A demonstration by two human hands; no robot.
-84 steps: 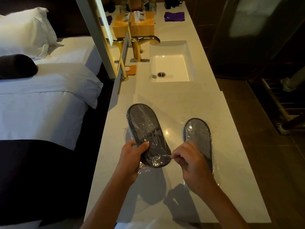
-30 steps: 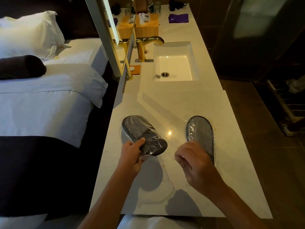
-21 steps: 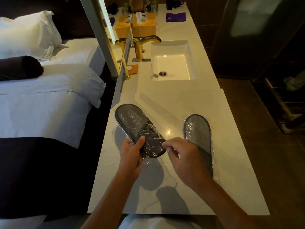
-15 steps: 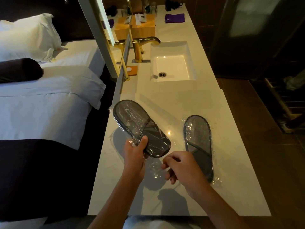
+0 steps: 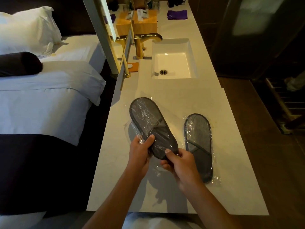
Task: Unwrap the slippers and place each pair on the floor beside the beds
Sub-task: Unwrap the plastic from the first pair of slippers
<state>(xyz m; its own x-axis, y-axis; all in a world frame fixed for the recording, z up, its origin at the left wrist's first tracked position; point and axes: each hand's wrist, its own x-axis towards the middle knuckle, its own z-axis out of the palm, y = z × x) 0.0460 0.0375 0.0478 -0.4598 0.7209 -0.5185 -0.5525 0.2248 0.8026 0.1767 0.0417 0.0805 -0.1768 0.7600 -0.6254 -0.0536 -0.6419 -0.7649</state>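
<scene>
Counter (image 5: 231,146) w/ sink (image 5: 173,47): both grips, left (image 5: 140,152) & right (image 5: 179,164), clutch wrapped slippers (image 5: 148,123) (2nd pack (image 5: 198,129) alongside).

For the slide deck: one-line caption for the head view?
Both hands, left and right, grip a plastic-wrapped slipper pack above the vanity counter; second wrapped pack lies alongside.

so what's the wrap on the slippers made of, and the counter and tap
Wrap: thin clear plastic film, by its crinkles and glare streaks.
Slippers inside: grey with darker edging, probably a soft fabric.
Counter: pale, glossy and faintly veined, so polished stone or an imitation.
Tap: gold-toned metal by its sheen; brass or plating, cannot tell.
</scene>
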